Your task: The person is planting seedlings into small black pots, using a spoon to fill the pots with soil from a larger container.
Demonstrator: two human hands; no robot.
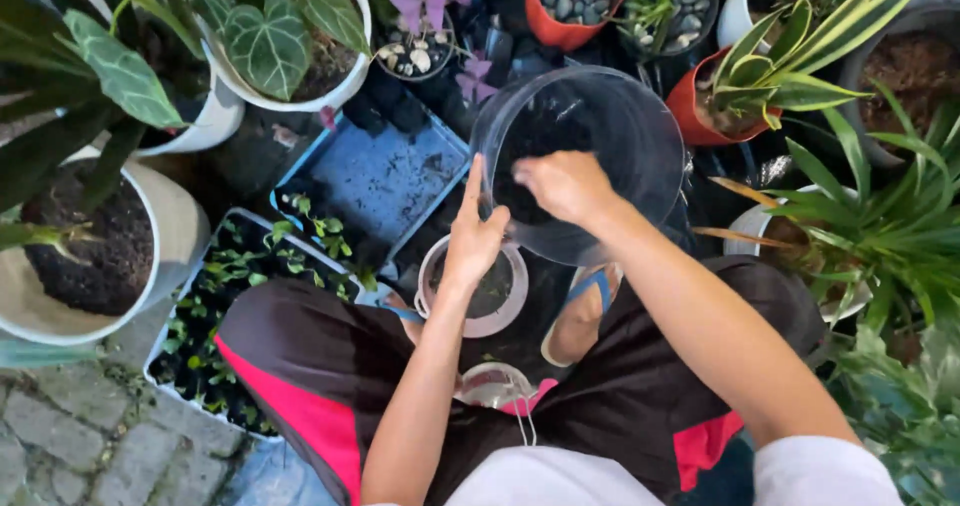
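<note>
Clear plastic pot [590,156] sits tipped up in front of the knees, left hand [473,234] gripping its near rim with fingers straight. Right hand [565,184] is curled loosely inside it over dark soil, just above a small round saucer [505,296].

Illumination is soft and diffuse, consistent with overcast or shaded daylight; no single source direction can be identified. Shadows are weak and lack hard edges. The darkest zones lie between the pots at top centre and under the clear plastic pot [580,161], where detail sinks into near black. The pot's wall carries a faint pale sheen along its rim. The white pots [170,236] on the left are the brightest surfaces, without clipping. Colours are saturated, particularly the greens and the red-orange pots [570,26]. Focus is acceptable at centre. The right hand [565,184] shows slight motion softness. Foliage at the frame edges appears stretched and softer, indicating wide-angle distortion.
</note>
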